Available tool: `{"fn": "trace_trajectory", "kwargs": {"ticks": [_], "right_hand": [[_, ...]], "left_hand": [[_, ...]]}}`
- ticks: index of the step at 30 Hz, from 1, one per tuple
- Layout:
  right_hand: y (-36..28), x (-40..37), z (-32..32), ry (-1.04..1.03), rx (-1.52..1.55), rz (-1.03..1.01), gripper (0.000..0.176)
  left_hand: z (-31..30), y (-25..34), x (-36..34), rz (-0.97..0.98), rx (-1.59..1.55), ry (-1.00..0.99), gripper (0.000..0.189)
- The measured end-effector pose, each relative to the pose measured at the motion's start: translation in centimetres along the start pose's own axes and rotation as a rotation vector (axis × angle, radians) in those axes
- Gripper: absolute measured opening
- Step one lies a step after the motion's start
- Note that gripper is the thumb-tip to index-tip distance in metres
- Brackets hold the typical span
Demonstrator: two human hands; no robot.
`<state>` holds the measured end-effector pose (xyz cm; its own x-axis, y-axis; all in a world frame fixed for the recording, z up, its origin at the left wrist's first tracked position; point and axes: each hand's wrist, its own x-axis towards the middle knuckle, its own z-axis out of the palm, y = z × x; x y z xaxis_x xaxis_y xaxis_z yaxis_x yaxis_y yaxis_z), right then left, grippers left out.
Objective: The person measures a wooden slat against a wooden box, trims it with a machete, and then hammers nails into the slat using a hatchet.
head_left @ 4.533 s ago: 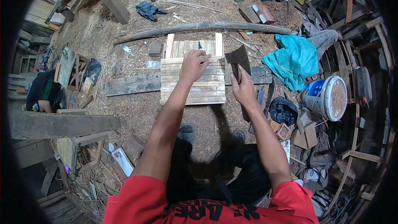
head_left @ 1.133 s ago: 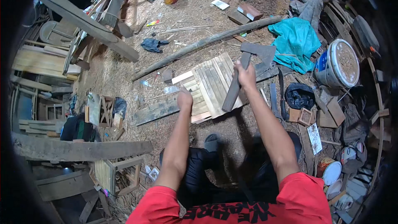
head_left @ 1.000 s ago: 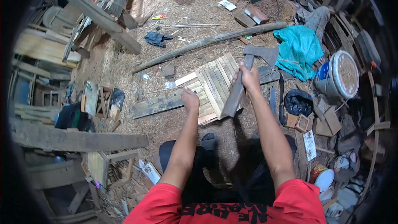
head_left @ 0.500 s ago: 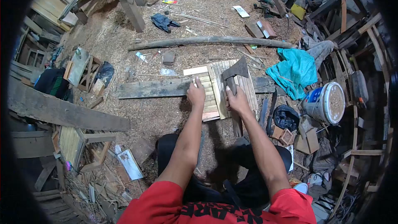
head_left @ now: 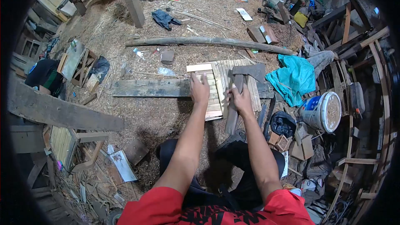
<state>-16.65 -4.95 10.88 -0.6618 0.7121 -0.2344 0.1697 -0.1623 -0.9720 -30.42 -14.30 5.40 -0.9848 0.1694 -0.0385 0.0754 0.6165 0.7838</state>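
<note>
A panel of narrow wooden slats (head_left: pixel 213 98) lies across a dark plank on the ground in front of me. My left hand (head_left: pixel 200 88) rests on the panel's left part, fingers stretched forward over the slats and somewhat apart. My right hand (head_left: pixel 241 99) is wrapped around the wooden handle of an axe (head_left: pixel 252 71), just below its head. The axe's broad metal head overlaps the panel's upper right in this view, and its handle slants down toward my knees.
The dark plank (head_left: pixel 150 88) extends left under the panel. Beyond it lies a long pole (head_left: pixel 200 41). At right are a teal cloth (head_left: pixel 293 79) and a white bucket (head_left: pixel 325 110). A beam (head_left: pixel 62 108) juts in at left. Wood shavings cover the ground.
My left hand has changed from a closed grip at the panel's edge to fingers stretched over the slats. The axe head has swung slightly right and down. The view has shifted a little.
</note>
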Motion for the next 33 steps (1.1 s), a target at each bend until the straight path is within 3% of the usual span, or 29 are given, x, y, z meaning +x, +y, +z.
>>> {"fn": "trace_trajectory", "kwargs": {"ticks": [2, 3, 6, 14, 17, 20, 21, 24, 25, 33], "right_hand": [[0.1, 0.7, 0.5, 0.02, -0.015, 0.049, 0.021], [4.0, 3.0, -0.8, 0.012, -0.202, -0.107, 0.021], [1.4, 1.1, -0.4, -0.046, 0.005, -0.012, 0.02], [1.5, 0.4, 0.0, 0.004, 0.072, 0.008, 0.022], [1.1, 0.3, -0.2, -0.001, 0.083, 0.014, 0.023], [2.2, 0.3, -0.1, -0.001, 0.094, -0.051, 0.024], [2.2, 0.1, 0.0, 0.001, 0.092, -0.041, 0.025], [1.9, 0.2, -0.2, 0.017, 0.085, -0.026, 0.026], [1.9, 0.5, -0.2, 0.024, 0.088, -0.025, 0.026], [2.4, 1.4, -0.1, 0.031, 0.092, -0.081, 0.025]], "left_hand": [[1.9, -1.9, -0.2, 0.256, 0.176, 0.213, 0.074], [1.9, -2.3, -0.5, 0.237, 0.157, 0.102, 0.085], [0.2, -1.9, -2.0, 0.241, 0.23, 0.074, 0.091], [-0.5, -1.6, -2.2, 0.149, 0.072, 0.012, 0.092], [-0.2, -1.9, -2.7, 0.262, 0.111, 0.171, 0.091], [-1.2, -1.6, -3.8, 0.438, 0.215, 0.179, 0.091], [-1.5, -1.6, -3.9, 0.572, 0.248, 0.155, 0.084], [-1.1, -1.5, -3.4, 0.687, 0.36, -0.038, 0.076], [-0.9, -1.2, -3.4, 0.628, 0.387, -0.098, 0.068], [1.0, -0.4, -4.0, 0.545, 0.388, -0.077, 0.062]]}}
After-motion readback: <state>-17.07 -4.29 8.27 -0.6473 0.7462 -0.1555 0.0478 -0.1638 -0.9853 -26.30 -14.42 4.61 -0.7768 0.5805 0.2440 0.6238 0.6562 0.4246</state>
